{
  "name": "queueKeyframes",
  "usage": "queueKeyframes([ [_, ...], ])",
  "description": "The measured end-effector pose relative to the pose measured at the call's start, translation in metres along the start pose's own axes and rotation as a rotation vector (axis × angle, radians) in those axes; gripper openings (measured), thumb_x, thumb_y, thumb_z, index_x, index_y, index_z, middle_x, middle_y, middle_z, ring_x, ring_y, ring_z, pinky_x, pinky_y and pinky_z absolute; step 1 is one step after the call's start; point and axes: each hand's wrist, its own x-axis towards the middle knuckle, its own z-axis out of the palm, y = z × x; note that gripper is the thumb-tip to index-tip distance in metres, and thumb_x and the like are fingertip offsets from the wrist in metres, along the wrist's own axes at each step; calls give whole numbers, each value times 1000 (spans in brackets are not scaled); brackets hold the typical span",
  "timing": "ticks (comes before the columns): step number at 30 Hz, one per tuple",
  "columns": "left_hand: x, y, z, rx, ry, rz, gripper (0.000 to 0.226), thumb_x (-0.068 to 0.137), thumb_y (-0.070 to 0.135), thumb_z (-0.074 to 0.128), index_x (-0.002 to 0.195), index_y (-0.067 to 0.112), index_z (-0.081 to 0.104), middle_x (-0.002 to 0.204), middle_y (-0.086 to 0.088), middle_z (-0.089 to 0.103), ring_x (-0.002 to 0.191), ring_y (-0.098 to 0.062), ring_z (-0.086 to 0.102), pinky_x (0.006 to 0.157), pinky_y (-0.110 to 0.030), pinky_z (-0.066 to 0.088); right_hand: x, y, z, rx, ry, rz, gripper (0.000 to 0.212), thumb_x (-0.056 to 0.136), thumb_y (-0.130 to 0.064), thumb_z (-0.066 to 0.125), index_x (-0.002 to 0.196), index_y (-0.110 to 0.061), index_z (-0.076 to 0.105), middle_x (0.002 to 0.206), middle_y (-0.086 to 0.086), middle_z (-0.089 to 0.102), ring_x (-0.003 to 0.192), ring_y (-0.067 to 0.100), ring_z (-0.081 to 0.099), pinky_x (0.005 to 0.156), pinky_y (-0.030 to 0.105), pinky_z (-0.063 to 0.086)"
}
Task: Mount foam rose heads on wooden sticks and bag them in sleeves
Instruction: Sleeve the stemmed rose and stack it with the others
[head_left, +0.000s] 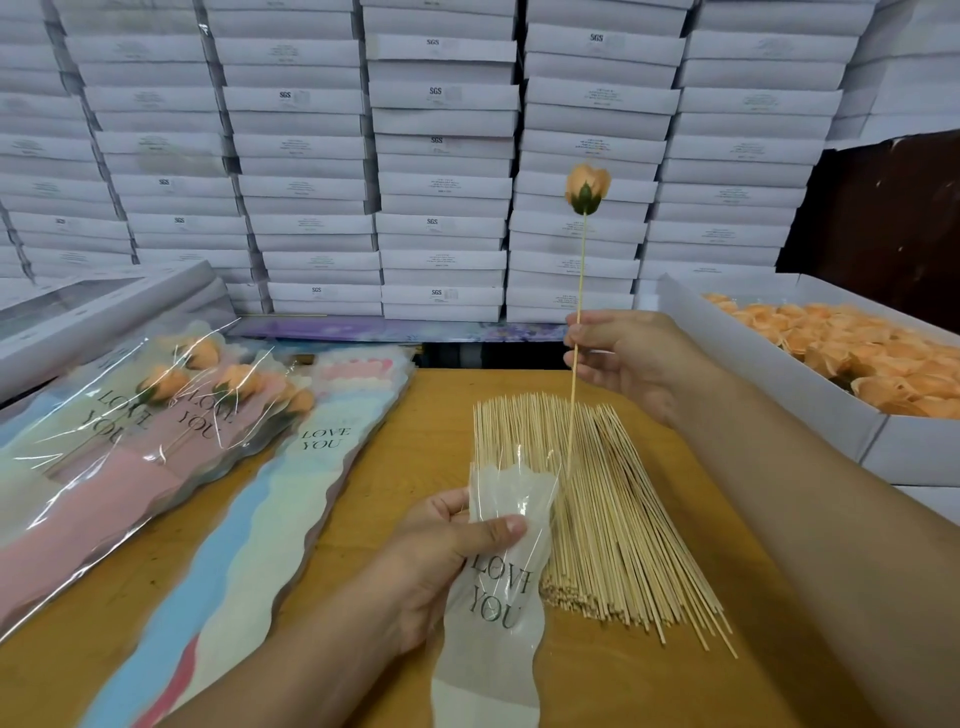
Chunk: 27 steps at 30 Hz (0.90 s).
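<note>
My right hand (623, 358) pinches a thin wooden stick (577, 291) held upright, with an orange foam rose head (588, 188) mounted on its top end. The stick's lower end reaches the open mouth of a clear sleeve (498, 582) printed "LOVE YOU". My left hand (447, 551) grips that sleeve near its top, thumb across the front. A loose pile of wooden sticks (602, 519) lies on the table behind the sleeve.
A white box (779, 395) of orange rose heads (852, 353) stands at the right. A stack of empty sleeves (291, 483) and several bagged roses (171, 415) lie at the left on the wooden table (426, 447). Stacked white boxes (441, 156) fill the back.
</note>
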Motion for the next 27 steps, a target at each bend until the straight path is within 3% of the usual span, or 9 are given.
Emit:
queueKeyframes([
  [4, 1, -2, -1, 1, 28, 6, 54, 66, 1, 81, 118, -2, 67, 105, -25, 74, 87, -36, 74, 72, -44, 62, -6, 4, 1, 2, -33, 10, 12, 89, 1, 68, 96, -8, 72, 76, 4, 73, 62, 13, 72, 54, 21, 57],
  [9, 2, -2, -1, 20, 59, 20, 59, 63, 5, 84, 119, -1, 66, 106, -21, 75, 94, -34, 73, 91, -48, 56, -15, 9, 8, 1, -77, 32, 12, 89, 2, 67, 98, -5, 70, 78, 6, 71, 60, 14, 70, 54, 22, 57],
  [12, 3, -2, -1, 4, 55, 24, 57, 65, 3, 83, 119, -2, 66, 105, -22, 74, 87, -32, 75, 73, -40, 61, -19, 16, 13, -3, -94, 48, 10, 89, 2, 66, 96, -5, 70, 76, 6, 69, 61, 16, 71, 54, 22, 58],
  [17, 2, -1, -1, -27, 30, 35, 44, 68, 4, 82, 109, 0, 68, 99, -21, 76, 75, -25, 75, 57, -31, 59, -26, 30, 21, -39, -134, 83, 7, 88, 3, 68, 92, -2, 70, 78, 11, 72, 63, 16, 70, 53, 22, 58],
  [22, 1, 0, -1, -54, 34, 25, 57, 69, 8, 84, 121, 4, 60, 106, -21, 75, 89, -32, 75, 66, -36, 60, -30, 40, 24, -122, -169, 99, 15, 86, -7, 74, 100, -4, 72, 85, 5, 78, 71, 10, 71, 58, 18, 55],
  [25, 1, 0, -2, -58, 22, 43, 51, 67, 7, 84, 113, 6, 62, 102, -20, 76, 83, -30, 76, 60, -33, 60, -33, 45, 24, -142, -183, 119, 22, 83, -10, 77, 104, -6, 71, 90, 5, 78, 77, 12, 72, 62, 18, 54],
  [27, 0, 0, -1, -57, 12, 54, 47, 64, 7, 84, 106, 7, 64, 96, -18, 77, 77, -27, 77, 56, -30, 59, -36, 49, 23, -184, -202, 115, 22, 83, -12, 77, 104, -8, 72, 92, 5, 78, 83, 16, 69, 72, 22, 51],
])
